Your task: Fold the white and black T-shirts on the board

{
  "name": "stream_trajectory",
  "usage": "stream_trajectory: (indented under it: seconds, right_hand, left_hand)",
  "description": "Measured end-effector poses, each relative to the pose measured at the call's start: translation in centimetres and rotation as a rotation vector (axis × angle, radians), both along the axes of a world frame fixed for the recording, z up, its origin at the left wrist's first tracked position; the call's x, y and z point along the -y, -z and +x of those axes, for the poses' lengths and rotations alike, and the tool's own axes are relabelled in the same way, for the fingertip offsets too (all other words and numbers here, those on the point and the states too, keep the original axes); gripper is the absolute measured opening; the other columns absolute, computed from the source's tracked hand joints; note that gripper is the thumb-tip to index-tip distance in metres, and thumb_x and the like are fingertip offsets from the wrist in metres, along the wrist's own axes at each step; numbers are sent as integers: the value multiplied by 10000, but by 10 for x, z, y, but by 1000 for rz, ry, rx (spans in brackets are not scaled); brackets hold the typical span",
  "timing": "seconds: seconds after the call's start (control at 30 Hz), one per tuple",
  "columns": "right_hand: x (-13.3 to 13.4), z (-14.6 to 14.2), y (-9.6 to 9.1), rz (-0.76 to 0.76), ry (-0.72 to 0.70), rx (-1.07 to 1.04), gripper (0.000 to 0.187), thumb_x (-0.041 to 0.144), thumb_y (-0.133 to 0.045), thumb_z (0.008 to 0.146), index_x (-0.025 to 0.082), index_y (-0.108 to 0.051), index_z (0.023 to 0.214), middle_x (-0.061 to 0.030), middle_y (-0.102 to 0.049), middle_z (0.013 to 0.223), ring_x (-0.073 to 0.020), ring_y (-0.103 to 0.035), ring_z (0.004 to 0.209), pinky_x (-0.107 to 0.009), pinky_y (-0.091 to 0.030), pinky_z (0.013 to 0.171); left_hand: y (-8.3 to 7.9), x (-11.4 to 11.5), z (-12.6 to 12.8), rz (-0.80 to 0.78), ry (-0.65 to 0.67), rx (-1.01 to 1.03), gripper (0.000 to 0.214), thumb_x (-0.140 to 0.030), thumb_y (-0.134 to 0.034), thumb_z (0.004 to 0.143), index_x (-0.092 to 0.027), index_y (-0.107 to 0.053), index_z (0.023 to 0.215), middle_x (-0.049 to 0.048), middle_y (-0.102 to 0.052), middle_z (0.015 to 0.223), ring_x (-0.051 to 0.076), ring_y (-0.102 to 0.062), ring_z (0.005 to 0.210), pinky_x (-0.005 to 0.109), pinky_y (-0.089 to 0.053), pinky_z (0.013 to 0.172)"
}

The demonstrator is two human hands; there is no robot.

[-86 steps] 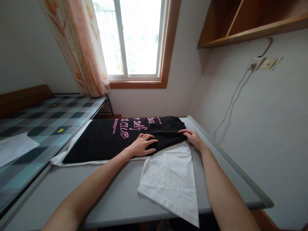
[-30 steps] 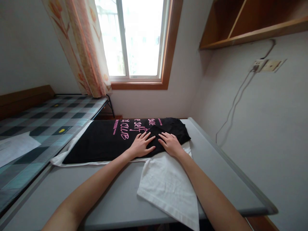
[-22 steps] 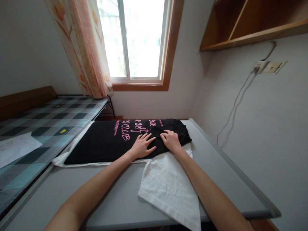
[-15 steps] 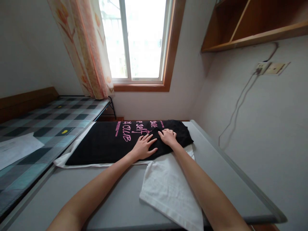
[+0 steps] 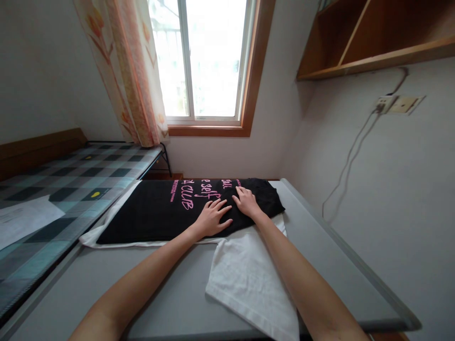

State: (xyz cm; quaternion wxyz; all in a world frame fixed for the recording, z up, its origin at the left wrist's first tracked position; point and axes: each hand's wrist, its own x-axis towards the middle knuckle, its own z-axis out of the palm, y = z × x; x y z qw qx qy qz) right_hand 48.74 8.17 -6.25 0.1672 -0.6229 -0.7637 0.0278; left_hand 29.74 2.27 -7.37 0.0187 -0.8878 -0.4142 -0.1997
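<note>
A folded black garment with pink lettering [image 5: 142, 213] lies on top of a white T-shirt [image 5: 249, 279], spread over a grey table. One white sleeve hangs toward me, down to the table's near edge. My left hand [image 5: 213, 218] rests flat on the black cloth, just below the lettering, fingers spread. Beside it, my right hand [image 5: 246, 201] lies on the black cloth with its fingers stretched out and close together. Neither hand grips the fabric. Under the black garment, most of the white shirt is hidden; its edge shows at the left and along the near side.
The grey table [image 5: 330, 279] runs along the right wall. To the left stands a bed with a checked mattress [image 5: 117, 161] and a sheet of paper [image 5: 28, 220] on it. Power cables [image 5: 344, 175] hang from a socket, below a wooden shelf [image 5: 377, 57].
My right hand has shifted slightly away from me and its fingers have straightened; the cloth bunched near its fingertips now lies flatter. My left hand has stayed in place.
</note>
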Motion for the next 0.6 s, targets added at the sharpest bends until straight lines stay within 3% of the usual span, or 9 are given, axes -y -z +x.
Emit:
stream_trajectory:
  seconds: [0.2,0.4,0.6]
  right_hand:
    - [22,28,9,-49,-61,169,588,550,-236,973,250,-451,1431,-87,-315,1552,-289,-250,1423,-511,-215,1124]
    - [37,61,10,-98,39,231,633,606,-222,956,271,-384,1469,-85,-332,1542,-289,-261,1425,-544,-141,1140]
    - [41,77,18,-6,32,173,559,533,-259,978,256,-479,1410,-71,-400,1507,-264,-300,1410,-528,-155,1147]
  left_hand:
    - [3,-1,0,-31,-9,-14,571,-588,-392,912,-290,-484,1391,63,-438,1484,276,-361,1375,477,-272,1115]
    - [3,-2,1,-40,-4,-39,578,-599,-364,918,-302,-464,1403,55,-424,1495,278,-347,1384,477,-267,1117]
    - [2,-2,1,-39,-7,-38,572,-594,-367,920,-309,-457,1407,50,-416,1500,278,-340,1389,482,-258,1123]
